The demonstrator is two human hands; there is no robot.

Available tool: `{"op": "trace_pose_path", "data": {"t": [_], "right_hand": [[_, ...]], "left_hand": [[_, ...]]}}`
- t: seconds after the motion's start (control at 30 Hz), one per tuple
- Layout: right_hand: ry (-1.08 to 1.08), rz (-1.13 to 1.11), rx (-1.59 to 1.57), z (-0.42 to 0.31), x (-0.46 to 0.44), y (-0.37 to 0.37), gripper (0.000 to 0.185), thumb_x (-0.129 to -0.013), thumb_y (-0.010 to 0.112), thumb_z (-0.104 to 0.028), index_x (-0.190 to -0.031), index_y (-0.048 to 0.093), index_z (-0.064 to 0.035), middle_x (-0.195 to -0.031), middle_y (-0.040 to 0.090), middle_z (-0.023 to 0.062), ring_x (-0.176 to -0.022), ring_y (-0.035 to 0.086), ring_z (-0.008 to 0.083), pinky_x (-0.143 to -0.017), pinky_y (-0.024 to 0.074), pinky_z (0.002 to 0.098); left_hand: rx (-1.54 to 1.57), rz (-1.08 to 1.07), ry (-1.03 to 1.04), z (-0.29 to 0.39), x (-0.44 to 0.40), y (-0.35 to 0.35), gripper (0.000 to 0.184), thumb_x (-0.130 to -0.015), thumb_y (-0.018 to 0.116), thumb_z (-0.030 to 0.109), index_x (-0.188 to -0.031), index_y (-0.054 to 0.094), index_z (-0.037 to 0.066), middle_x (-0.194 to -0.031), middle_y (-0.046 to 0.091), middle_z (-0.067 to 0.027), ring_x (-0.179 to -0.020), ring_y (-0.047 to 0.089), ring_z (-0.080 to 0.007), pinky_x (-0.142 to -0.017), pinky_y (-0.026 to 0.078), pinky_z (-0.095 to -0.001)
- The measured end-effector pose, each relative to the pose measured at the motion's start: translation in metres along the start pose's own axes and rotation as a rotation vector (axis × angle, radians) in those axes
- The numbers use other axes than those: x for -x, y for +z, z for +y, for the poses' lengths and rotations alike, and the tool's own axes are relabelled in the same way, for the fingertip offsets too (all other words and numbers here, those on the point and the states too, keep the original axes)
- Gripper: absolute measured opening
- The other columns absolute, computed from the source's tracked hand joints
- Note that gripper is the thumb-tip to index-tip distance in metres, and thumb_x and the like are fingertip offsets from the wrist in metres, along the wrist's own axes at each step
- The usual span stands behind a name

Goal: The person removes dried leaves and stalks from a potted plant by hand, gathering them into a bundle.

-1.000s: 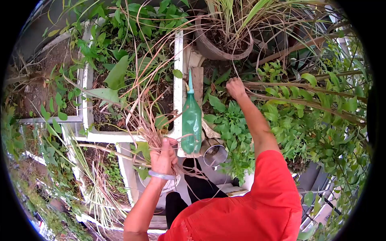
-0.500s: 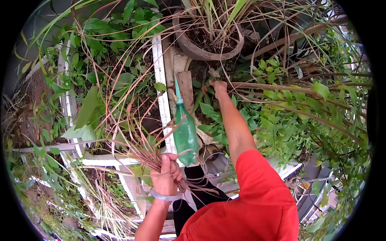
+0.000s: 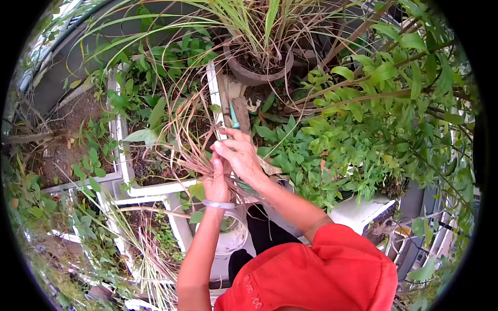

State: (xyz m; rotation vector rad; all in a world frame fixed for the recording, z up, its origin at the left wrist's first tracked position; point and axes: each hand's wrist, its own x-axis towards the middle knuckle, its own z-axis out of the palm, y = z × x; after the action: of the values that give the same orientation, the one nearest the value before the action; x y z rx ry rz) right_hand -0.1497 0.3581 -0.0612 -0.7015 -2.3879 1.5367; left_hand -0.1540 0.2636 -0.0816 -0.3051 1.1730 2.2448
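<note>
My left hand (image 3: 216, 184) is closed round a bundle of dry brown leaves (image 3: 189, 150) that fans out up and to the left. Right above it, my right hand (image 3: 239, 155) reaches to the bundle, its thumb and fingers drawn together at the dry leaves; what they pinch is too small to make out. The green bottle is mostly covered by my right hand, and only its pale teal spout (image 3: 234, 117) shows clearly. A round pot (image 3: 249, 78) with long grassy leaves stands beyond my hands.
White-edged planter boxes (image 3: 122, 150) with leafy plants lie to the left. Long cut leaves (image 3: 150, 264) are heaped at the lower left. A white bucket (image 3: 231, 238) stands below my hands. Branches and dense foliage (image 3: 332, 150) fill the right side.
My right hand has moved from the plants below the pot back to the bundle in my left hand, now covering most of the green bottle. The view has shifted.
</note>
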Motion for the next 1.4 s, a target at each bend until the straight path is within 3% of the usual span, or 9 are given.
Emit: {"op": "trace_pose_path", "data": {"t": [0.13, 0.27, 0.4, 0.6, 0.7, 0.93, 1.03, 1.23, 1.4], "right_hand": [[-0.078, 0.018, 0.013, -0.019, 0.013, 0.006, 0.026, -0.077, 0.055, -0.03, -0.081, 0.067, -0.0082, -0.11, 0.054, 0.0098, -0.105, 0.042, 0.0262, -0.091, 0.0306, 0.037], [0.072, -0.659, -0.206, -0.013, -0.01, -0.041, 0.022, -0.074, 0.058, -0.025, -0.075, 0.066, -0.0039, -0.101, 0.058, 0.0152, -0.088, 0.054, 0.0289, -0.077, 0.0416, 0.0338], [0.2, -0.273, 0.751, 0.061, -0.07, -0.085, 0.028, -0.07, 0.059, -0.023, -0.084, 0.063, 0.0008, -0.088, 0.06, 0.0201, -0.085, 0.058, 0.0292, -0.065, 0.0471, 0.0381], [-0.091, 0.08, 1.864, 0.182, -0.135, -0.091, 0.013, -0.076, 0.055, -0.015, -0.081, 0.066, -0.011, -0.098, 0.058, 0.0109, -0.1, 0.049, 0.0264, -0.078, 0.0409, 0.0342], [0.087, -0.219, 1.995, 0.163, -0.152, -0.112, 0.013, -0.076, 0.054, -0.018, -0.078, 0.067, -0.0177, -0.077, 0.06, -0.0004, -0.09, 0.049, 0.0221, -0.067, 0.0355, 0.0376], [-0.073, -0.105, 1.543, 0.144, -0.14, -0.102, 0.009, -0.073, 0.056, -0.012, -0.071, 0.065, -0.0113, -0.073, 0.063, 0.0051, -0.076, 0.06, 0.0248, -0.051, 0.047, 0.0358], [-0.106, -0.133, 0.955, 0.065, -0.086, -0.077, 0.011, -0.067, 0.052, -0.001, -0.075, 0.058, 0.004, -0.072, 0.057, 0.0242, -0.07, 0.059, 0.0368, -0.059, 0.0465, 0.0425], [0.096, -0.48, -0.3, -0.043, 0.025, -0.021, 0.016, -0.077, 0.056, -0.005, -0.091, 0.059, 0.0023, -0.074, 0.062, 0.0078, -0.066, 0.057, 0.0106, -0.058, 0.0462, 0.0244], [0.129, -0.599, -0.309, -0.034, 0.026, -0.01, 0.013, -0.078, 0.057, -0.004, -0.089, 0.06, 0.0013, -0.073, 0.061, 0.0055, -0.055, 0.054, 0.0084, -0.047, 0.0457, 0.0222]], "left_hand": [[-0.299, -0.01, 0.029, 0.026, 0.024, 0.006, 0.044, -0.091, 0.041, 0.031, -0.119, 0.043, -0.002, -0.112, 0.05, -0.0107, -0.098, 0.049, -0.0155, -0.084, 0.043, -0.028], [-0.333, -0.05, 0.009, 0.031, 0.03, -0.01, 0.031, -0.091, 0.04, 0.029, -0.095, 0.053, 0.001, -0.066, 0.047, 0.0005, -0.057, 0.045, -0.0071, -0.058, 0.049, -0.0257], [-0.284, 0.242, -0.035, 0.072, 0.032, -0.036, 0.022, -0.09, 0.043, 0.028, -0.083, 0.046, 0.007, -0.052, 0.026, 0.0065, -0.041, 0.021, -0.0024, -0.034, 0.017, -0.0188], [-0.253, 0.358, 0.075, 0.146, 0.073, -0.086, 0.021, -0.091, 0.04, 0.026, -0.082, 0.046, 0.008, -0.05, 0.025, 0.007, -0.039, 0.018, -0.0018, -0.032, 0.014, -0.0178], [-0.256, 0.434, 0.169, 0.169, 0.087, -0.08, 0.023, -0.089, 0.045, 0.027, -0.084, 0.046, 0.005, -0.05, 0.025, 0.007, -0.038, 0.018, -0.0015, -0.033, 0.012, -0.0181], [-0.293, 0.349, 0.081, 0.109, 0.066, -0.044, 0.022, -0.084, 0.055, 0.015, -0.1, 0.055, 0.0, -0.049, 0.028, 0.0064, -0.039, 0.024, -0.003, -0.035, 0.017, -0.0189], [-0.155, 0.297, -0.107, 0.078, 0.059, -0.028, 0.025, -0.086, 0.051, 0.018, -0.102, 0.054, -0.001, -0.052, 0.036, 0.0038, -0.04, 0.028, -0.0045, -0.036, 0.022, -0.0203], [-0.065, 0.202, -0.177, 0.051, 0.044, -0.004, 0.031, -0.091, 0.04, 0.022, -0.105, 0.05, -0.003, -0.089, 0.058, -0.0112, -0.077, 0.056, -0.0182, -0.066, 0.049, -0.0303], [0.021, 0.111, -0.054, 0.053, 0.042, -0.012, 0.025, -0.09, 0.037, 0.015, -0.104, 0.05, -0.002, -0.096, 0.057, -0.0108, -0.083, 0.056, -0.0185, -0.073, 0.048, -0.0306]]}}
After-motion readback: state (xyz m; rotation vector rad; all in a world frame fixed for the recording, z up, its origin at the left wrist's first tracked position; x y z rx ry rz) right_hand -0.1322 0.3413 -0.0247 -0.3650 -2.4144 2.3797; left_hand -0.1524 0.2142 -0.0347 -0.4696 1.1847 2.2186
